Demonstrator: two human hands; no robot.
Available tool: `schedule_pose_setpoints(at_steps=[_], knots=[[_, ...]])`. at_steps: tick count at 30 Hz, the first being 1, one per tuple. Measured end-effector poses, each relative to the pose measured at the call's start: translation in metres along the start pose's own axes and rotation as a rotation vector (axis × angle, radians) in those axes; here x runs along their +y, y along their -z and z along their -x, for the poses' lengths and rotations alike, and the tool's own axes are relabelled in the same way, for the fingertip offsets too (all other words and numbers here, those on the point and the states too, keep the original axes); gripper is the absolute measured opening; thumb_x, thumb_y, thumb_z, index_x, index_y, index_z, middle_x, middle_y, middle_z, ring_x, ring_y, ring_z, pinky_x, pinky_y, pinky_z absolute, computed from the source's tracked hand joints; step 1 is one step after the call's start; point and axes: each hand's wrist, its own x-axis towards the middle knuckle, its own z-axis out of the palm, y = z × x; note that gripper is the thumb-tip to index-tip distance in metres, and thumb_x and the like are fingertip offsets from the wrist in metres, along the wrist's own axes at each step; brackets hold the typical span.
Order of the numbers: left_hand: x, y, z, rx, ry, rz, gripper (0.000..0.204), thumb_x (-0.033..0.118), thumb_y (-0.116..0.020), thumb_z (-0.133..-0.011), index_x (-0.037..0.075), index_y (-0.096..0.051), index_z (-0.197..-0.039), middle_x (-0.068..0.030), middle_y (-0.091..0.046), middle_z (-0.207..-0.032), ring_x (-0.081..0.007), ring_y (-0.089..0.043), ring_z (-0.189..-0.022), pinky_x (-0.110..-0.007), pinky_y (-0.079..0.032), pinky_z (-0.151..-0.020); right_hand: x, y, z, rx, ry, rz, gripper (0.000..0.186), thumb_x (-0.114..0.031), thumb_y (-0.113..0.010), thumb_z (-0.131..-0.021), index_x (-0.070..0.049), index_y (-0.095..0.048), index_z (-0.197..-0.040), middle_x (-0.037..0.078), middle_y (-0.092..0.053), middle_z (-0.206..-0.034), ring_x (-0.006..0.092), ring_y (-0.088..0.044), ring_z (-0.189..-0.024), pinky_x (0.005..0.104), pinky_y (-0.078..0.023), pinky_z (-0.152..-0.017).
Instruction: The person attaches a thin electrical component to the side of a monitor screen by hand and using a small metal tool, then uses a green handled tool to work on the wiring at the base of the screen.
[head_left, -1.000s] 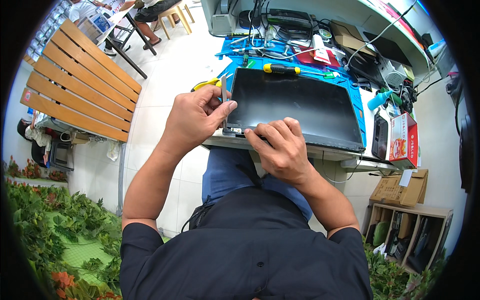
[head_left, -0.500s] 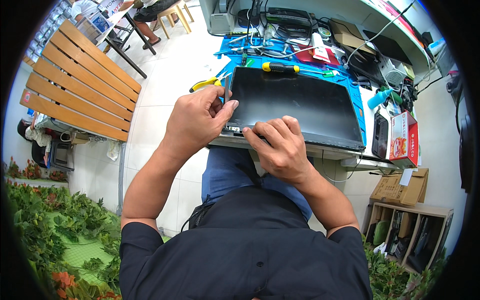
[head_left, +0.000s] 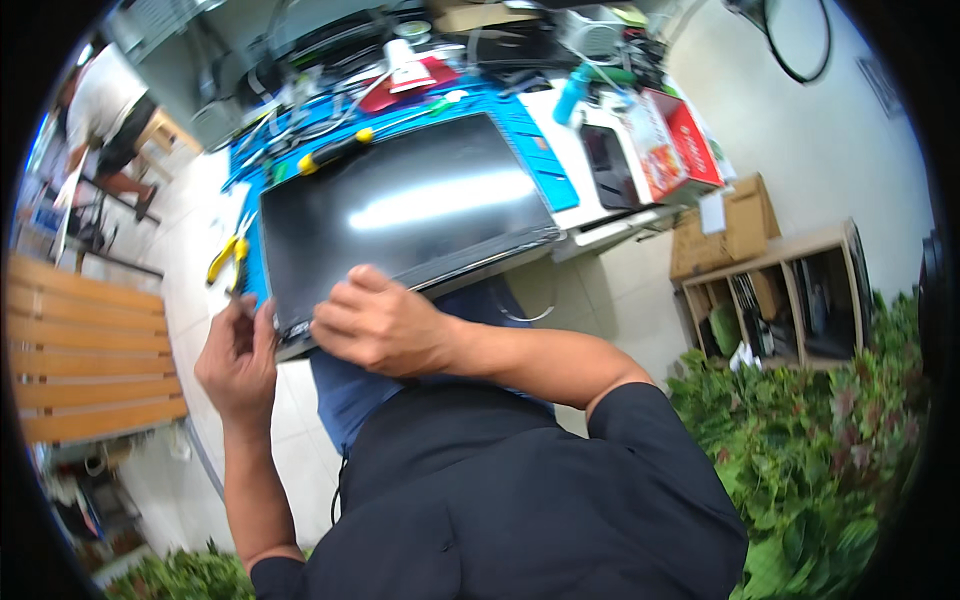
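Note:
A dark laptop screen panel [head_left: 400,205] lies at a tilt on a blue work mat [head_left: 548,170], a bright reflection across it. Just off its near left corner is my left hand [head_left: 238,355], thumb and fingers pinched on what looks like a thin grey strip, blurred now. My right hand [head_left: 375,325] is curled over the panel's near edge by the same corner; its fingertips and anything in them are hidden. Yellow-handled pliers [head_left: 241,250] lie just beyond my left hand. A yellow and black screwdriver [head_left: 335,152] rests along the panel's far edge.
Cables and tools crowd the bench's far side. To the right are a light blue bottle [head_left: 571,95], a dark phone-like device [head_left: 609,165] and a red and white box [head_left: 680,145]. A cardboard box [head_left: 728,235] sits on a shelf unit [head_left: 770,285]; a slatted wooden bench [head_left: 95,350] stands left.
My view has swung to the right, so the bench appears turned and further left. My left hand has moved slightly away from the panel's corner; my right hand stays close to it.

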Motion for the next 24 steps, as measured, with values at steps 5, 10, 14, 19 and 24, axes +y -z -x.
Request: schedule_pose_setpoints(at_steps=[5,10,14,19,24], knots=[[-0.022,-0.025,0.033,0.018,0.109,0.193,0.016,0.002,-0.077,-0.106,-0.005,-0.072,-0.119,-0.0045,-0.074,-0.085,-0.0072,-0.07,-0.073,-0.024,-0.059,-0.066,-0.002,0.002,0.024,-0.012,-0.026,0.038,0.02,-0.023,-0.066,-0.087,-0.007,-0.074,-0.096,0.004,-0.062,-0.095,0.0221,-0.061,-0.094,0.04,-0.047,-0.092],[-0.027,-0.018,0.043,0.045,0.19,0.28,0.019,0.002,-0.073,-0.108,-0.007,-0.068,-0.125,-0.0075,-0.074,-0.09,-0.0086,-0.071,-0.075,-0.025,-0.061,-0.067,-0.008,0.002,0.028,0.008,-0.101,0.032,0.033,-0.021,-0.067,-0.09,-0.003,-0.074,-0.117,0.008,-0.067,-0.11,0.0231,-0.063,-0.101,0.041,-0.048,-0.097],[-0.033,-0.008,0.044,0.165,0.275,0.367,0.022,0.005,-0.074,-0.108,-0.007,-0.067,-0.126,-0.0092,-0.073,-0.092,-0.0107,-0.07,-0.071,-0.025,-0.059,-0.064,-0.018,0.037,0.031,0.089,-0.149,-0.045,0.043,-0.019,-0.069,-0.094,-0.003,-0.073,-0.134,0.011,-0.07,-0.125,0.0249,-0.064,-0.111,0.0427,-0.05,-0.095],[-0.028,0.008,0.027,0.094,0.374,0.587,0.028,0.013,-0.068,-0.113,-0.004,-0.06,-0.135,-0.0131,-0.074,-0.098,-0.0136,-0.072,-0.07,-0.024,-0.059,-0.061,-0.02,0.122,0.065,0.368,-0.251,-0.099,0.043,-0.01,-0.074,-0.09,-0.007,-0.074,-0.133,0.006,-0.072,-0.118,0.0239,-0.068,-0.099,0.0424,-0.05,-0.087],[0.0,-0.016,-0.002,-0.08,0.477,0.815,0.033,0.008,-0.067,-0.113,0.001,-0.054,-0.142,-0.0165,-0.074,-0.11,-0.0153,-0.075,-0.079,-0.025,-0.063,-0.071,0.027,0.17,0.126,0.479,-0.912,0.04,0.019,-0.001,-0.078,-0.097,-0.002,-0.078,-0.115,0.01,-0.076,-0.103,0.0236,-0.069,-0.088,0.0336,-0.056,-0.077]])
